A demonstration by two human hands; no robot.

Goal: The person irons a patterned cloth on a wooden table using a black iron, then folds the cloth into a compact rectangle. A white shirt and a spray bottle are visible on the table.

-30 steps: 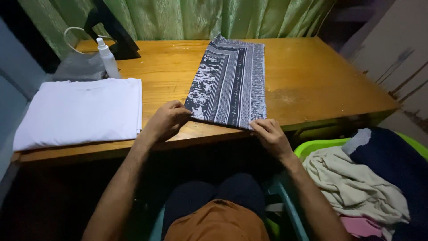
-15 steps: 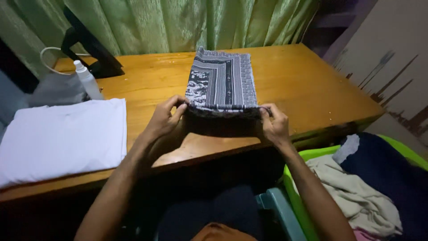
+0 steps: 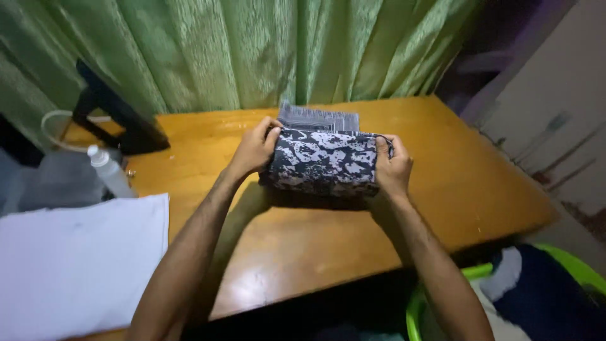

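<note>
A dark blue and white patterned cloth [image 3: 323,161] lies on the wooden table [image 3: 442,183], folded over on itself. My left hand [image 3: 255,148] pinches its left corner and my right hand [image 3: 392,165] pinches its right corner. Both hold the near edge lifted and carried toward the far end, so the mottled underside faces up. A striped, fringed part of the cloth shows just beyond the fold, near the curtain.
A folded white cloth [image 3: 76,265] lies at the left of the table. A white spray bottle [image 3: 108,170] and a black iron [image 3: 117,117] with a white cord stand behind it. A green basket [image 3: 568,265] of clothes sits at the lower right. Green curtain [image 3: 252,50] hangs behind.
Both hands lifted the near edge of the patterned cloth off the table front and carried it away toward the curtain, folding the cloth in half. The view tilted upward.
</note>
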